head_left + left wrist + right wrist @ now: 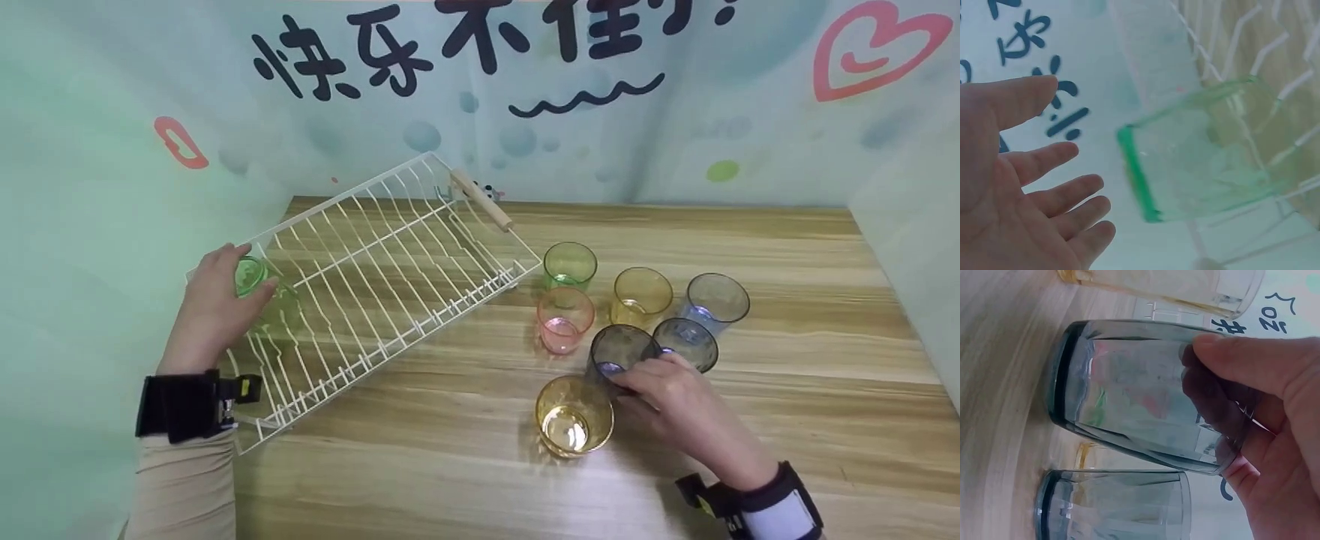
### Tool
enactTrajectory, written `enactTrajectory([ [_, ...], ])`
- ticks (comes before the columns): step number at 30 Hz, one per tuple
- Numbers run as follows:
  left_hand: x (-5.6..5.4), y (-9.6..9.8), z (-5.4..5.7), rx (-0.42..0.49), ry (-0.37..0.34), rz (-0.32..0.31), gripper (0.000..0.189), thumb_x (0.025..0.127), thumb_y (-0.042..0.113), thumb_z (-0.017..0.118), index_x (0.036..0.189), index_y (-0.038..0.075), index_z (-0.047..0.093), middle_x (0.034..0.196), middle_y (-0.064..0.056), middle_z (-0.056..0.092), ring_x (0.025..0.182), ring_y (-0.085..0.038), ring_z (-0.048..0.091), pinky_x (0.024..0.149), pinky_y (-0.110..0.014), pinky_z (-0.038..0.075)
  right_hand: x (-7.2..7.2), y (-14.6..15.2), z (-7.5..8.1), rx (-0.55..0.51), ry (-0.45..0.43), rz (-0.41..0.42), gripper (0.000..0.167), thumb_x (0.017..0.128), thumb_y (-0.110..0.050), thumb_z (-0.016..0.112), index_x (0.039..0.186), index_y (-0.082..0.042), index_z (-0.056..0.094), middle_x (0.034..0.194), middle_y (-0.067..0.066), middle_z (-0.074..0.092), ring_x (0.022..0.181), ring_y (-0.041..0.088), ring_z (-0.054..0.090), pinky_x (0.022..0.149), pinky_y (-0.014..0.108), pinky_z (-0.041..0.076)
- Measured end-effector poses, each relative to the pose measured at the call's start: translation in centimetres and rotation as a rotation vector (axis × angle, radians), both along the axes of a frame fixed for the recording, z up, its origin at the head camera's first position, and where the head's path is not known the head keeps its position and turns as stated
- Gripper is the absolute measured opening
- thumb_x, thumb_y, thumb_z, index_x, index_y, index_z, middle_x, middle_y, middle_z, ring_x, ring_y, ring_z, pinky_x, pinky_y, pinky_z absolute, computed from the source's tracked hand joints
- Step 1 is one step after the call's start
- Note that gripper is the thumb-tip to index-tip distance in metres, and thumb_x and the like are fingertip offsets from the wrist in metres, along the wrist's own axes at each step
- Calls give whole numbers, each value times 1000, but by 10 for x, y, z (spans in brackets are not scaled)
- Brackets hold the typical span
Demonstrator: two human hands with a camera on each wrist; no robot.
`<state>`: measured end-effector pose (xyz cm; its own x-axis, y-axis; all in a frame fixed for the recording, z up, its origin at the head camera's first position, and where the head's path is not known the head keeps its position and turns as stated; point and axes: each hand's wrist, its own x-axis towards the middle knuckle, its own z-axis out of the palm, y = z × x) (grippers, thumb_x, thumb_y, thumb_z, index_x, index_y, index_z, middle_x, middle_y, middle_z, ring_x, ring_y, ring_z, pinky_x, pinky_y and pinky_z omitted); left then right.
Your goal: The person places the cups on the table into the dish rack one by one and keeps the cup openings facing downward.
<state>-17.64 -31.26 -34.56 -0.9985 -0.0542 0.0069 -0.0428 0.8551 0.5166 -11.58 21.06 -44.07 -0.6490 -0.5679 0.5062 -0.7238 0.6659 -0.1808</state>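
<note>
At the left end of the white wire rack (390, 232), a green glass (1185, 163) stands upside down, its thick base upward. My left hand (214, 304) is beside this glass; in the left wrist view its fingers are spread and apart from the glass. On the right, my right hand (686, 405) grips a grey-blue glass (1134, 394) near its rim, thumb on one side and fingers partly inside. That glass is mouth up, slightly tilted; whether its base touches the table cannot be told. An amber glass (574, 420) stands just left of it.
Beyond the held glass stand a pink glass (566, 322), a green glass (570, 266), a yellow glass (641, 296), a blue-grey glass (716, 300) and another grey glass (686, 345). The rack has a wooden handle (480, 199). A printed curtain (465, 142) hangs behind the wooden table (420, 465).
</note>
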Motion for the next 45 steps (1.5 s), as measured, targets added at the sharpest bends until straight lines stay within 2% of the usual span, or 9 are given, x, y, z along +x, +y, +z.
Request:
enactTrajectory([
  [5, 12, 24, 13, -9, 40, -49, 71, 99, 36, 54, 153, 0, 25, 159, -31, 17, 145, -51, 18, 117, -68, 18, -1, 1, 4, -25, 51, 3, 36, 62, -6, 86, 96, -10, 74, 87, 1, 75, 78, 13, 68, 80, 31, 50],
  [9, 20, 43, 20, -37, 96, -89, 70, 97, 34, 58, 152, 2, 29, 158, -26, 25, 146, -46, 22, 118, -64, 20, -3, 0, 6, -53, 107, 14, 34, 62, -4, 86, 93, -9, 74, 85, 2, 75, 76, 14, 67, 79, 30, 49],
  [14, 29, 63, 22, -55, 160, -130, 69, 96, 34, 60, 152, 4, 31, 159, -21, 28, 146, -44, 26, 119, -63, 22, -5, -2, 7, -98, 166, 36, 29, 66, -3, 82, 93, -7, 73, 83, 4, 74, 74, 15, 65, 80, 31, 47],
  [23, 42, 98, 21, -123, 205, -214, 67, 95, 30, 62, 151, 4, 34, 159, -19, 30, 146, -39, 28, 120, -59, 25, -6, -6, 10, -233, 215, 74, 19, 72, -7, 74, 91, -4, 73, 82, 5, 73, 73, 18, 65, 81, 31, 46],
  [27, 46, 114, 18, -146, 220, -252, 67, 95, 30, 62, 150, 3, 34, 158, -19, 30, 146, -38, 29, 121, -55, 25, -6, -7, 11, -284, 221, 78, 20, 73, -8, 73, 93, -4, 73, 82, 4, 73, 73, 17, 63, 86, 28, 45],
  [32, 52, 132, 7, -183, 300, -281, 68, 91, 29, 67, 147, 2, 39, 154, -19, 38, 142, -37, 38, 120, -51, 31, -4, -11, 12, -355, 211, 84, 20, 75, -8, 73, 94, -4, 73, 88, 7, 75, 78, 20, 66, 93, 25, 45],
  [40, 59, 165, -13, -120, 396, -343, 65, 88, 27, 70, 143, 3, 45, 151, -17, 43, 138, -34, 44, 118, -47, 36, -1, -15, 12, -494, 170, 94, 17, 79, -11, 74, 92, 1, 73, 84, 10, 74, 81, 19, 65, 98, 18, 46],
  [45, 58, 181, -19, -108, 409, -377, 62, 89, 25, 69, 143, 3, 46, 150, -15, 45, 137, -32, 47, 117, -45, 38, 0, -17, 10, -535, 151, 78, 16, 76, -6, 75, 90, 2, 72, 83, 11, 73, 82, 17, 64, 97, 14, 45],
])
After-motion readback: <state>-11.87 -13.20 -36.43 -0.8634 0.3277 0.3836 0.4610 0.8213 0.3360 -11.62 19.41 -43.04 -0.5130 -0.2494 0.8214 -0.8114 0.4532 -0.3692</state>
